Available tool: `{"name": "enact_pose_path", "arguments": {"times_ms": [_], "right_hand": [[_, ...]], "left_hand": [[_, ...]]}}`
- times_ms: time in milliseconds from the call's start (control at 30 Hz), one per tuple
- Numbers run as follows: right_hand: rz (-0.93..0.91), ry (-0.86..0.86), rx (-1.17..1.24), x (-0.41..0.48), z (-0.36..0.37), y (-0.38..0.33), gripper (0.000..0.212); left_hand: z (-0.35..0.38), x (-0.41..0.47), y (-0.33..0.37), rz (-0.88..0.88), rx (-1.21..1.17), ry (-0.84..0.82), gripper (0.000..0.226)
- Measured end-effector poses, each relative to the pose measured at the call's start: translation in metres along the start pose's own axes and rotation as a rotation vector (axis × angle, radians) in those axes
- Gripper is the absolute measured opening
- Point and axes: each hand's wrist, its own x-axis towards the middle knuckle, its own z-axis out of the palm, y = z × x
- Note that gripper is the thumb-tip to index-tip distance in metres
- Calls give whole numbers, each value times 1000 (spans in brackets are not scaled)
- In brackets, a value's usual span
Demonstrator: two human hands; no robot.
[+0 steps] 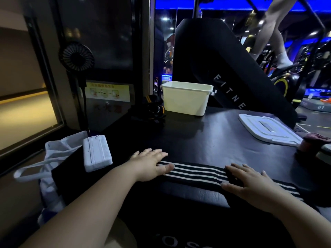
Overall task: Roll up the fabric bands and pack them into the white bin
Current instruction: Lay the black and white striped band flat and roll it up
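Observation:
A black fabric band [195,173] with white stripes lies flat across the near part of the black table [206,140]. My left hand [152,163] rests on the band's left end with its fingers spread straight. My right hand [250,185] presses flat on the band further right, and the band's striped end shows past it at the table's near right. The white bin [186,98] stands open at the far middle of the table. A heap of black and yellow bands [154,110] lies just left of the bin.
The bin's white lid [268,130] lies at the right. A dark red roll [311,142] sits at the right edge. A white power bank [96,153] and a white tote bag [53,158] are on the left. A small black fan [76,57] stands behind.

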Motion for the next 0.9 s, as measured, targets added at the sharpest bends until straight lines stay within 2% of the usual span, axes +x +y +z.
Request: {"name": "enact_pose_path", "arguments": {"times_ms": [167,267,400,533,667,733,900], "right_hand": [[-113,175,56,28,-30,-28,59],[-147,215,91,61,-52,-51,40],[-161,264,273,113,-71,-80,19],[-170,283,468,167,-76,-103,9],[-173,324,504,219,-69,-122,13],[-177,314,514,245,-66,-132,16],[-141,304,629,301,-54,-151,27]], "left_hand": [[-20,18,19,-172,-228,206,56],[-31,44,20,-226,-271,288,51],[-49,93,12,-324,-426,374,42],[-66,143,-4,-458,-577,489,34],[-78,185,-18,-538,-630,616,22],[-79,204,-25,-546,-620,662,20],[-62,232,-39,-473,-510,720,32]]}}
